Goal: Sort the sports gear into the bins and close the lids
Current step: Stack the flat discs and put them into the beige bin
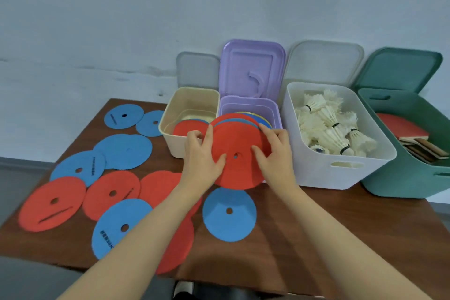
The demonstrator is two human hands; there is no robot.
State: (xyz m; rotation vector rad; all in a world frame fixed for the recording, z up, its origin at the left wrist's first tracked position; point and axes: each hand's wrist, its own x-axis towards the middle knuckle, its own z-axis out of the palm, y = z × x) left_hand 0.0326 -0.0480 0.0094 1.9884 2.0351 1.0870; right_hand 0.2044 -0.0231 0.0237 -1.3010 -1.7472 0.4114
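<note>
Both my left hand (203,153) and right hand (275,153) pinch a red disc stack (241,151) over the purple bin (248,107); the white bin (341,170) holds shuttlecocks (333,129); the green bin's (401,175) paddles (414,139) are half hidden.

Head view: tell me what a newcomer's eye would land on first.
First, the stack of flat red and blue foam discs gripped by the left hand and right hand in front of the open purple plastic bin. Next, the loose red and blue discs strewn over the brown table's left half. Then the white bin of feather shuttlecocks on the right.
</note>
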